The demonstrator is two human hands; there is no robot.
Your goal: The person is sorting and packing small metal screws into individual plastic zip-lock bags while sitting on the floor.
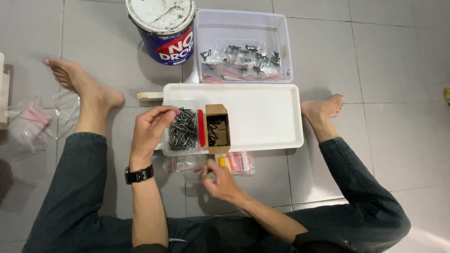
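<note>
My left hand (151, 126) hovers at the left edge of a clear tub of grey nails (183, 130), fingers curled and pinching nails over the pile. My right hand (216, 179) rests on the floor below the tray, fingers closed on a small clear zip bag (187, 164). A small cardboard box of dark screws (218, 129) sits right of the tub, both on a white tray (267, 117). A black watch is on my left wrist.
A paint bucket (161, 28) and a clear bin (243, 28) holding filled bags of screws (241, 58) stand behind the tray. More zip bags (236, 162) lie below it, and empty bags (37, 122) at far left. My bare feet flank the tray.
</note>
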